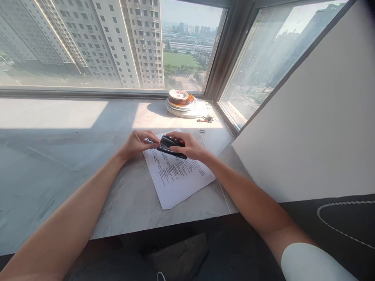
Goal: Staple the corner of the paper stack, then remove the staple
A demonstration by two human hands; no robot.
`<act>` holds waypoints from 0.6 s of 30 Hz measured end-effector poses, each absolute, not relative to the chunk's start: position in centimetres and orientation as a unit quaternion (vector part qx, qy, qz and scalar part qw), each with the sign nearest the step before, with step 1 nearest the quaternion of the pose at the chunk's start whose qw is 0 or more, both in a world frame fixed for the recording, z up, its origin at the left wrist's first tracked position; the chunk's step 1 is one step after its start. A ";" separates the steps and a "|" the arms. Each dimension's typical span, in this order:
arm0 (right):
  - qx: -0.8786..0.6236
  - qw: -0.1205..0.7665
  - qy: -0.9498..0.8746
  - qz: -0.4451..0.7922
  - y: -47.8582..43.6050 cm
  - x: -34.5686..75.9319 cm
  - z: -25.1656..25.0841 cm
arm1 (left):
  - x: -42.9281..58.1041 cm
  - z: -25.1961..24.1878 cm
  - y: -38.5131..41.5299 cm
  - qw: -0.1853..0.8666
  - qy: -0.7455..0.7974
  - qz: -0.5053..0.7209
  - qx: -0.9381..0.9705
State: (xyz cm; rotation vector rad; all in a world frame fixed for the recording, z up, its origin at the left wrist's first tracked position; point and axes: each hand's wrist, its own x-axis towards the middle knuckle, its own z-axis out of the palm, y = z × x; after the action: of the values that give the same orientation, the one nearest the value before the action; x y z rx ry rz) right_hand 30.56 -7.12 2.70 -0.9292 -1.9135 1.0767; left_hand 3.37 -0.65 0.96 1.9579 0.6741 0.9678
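OK, your R hand (190, 145) has the black stapler (167, 141) gripped over the printed sheet's (183, 183) far end; L hand (137, 144) pinches at its front. Prob best: brace R, work L fingertips gently. Can't tell what L's got, tho: a shiny bit (149, 140) peeks out, rest's behind fingers. Print's too small to read.

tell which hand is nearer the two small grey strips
Right: the right hand, holding the stapler, is just left of the strips and nearer the person; the left hand is farther left.
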 end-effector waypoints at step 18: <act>-0.235 0.346 -0.837 0.353 -6.9 31.1 3.0 | 4.5 0.6 -1.3 0.464 0.214 0.339 0.790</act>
State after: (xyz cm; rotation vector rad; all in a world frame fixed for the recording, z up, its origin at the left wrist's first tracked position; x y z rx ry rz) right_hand 31.06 -6.91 3.02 -0.6088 -2.1731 0.9155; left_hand 4.52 -1.31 0.55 1.9396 0.5251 0.8338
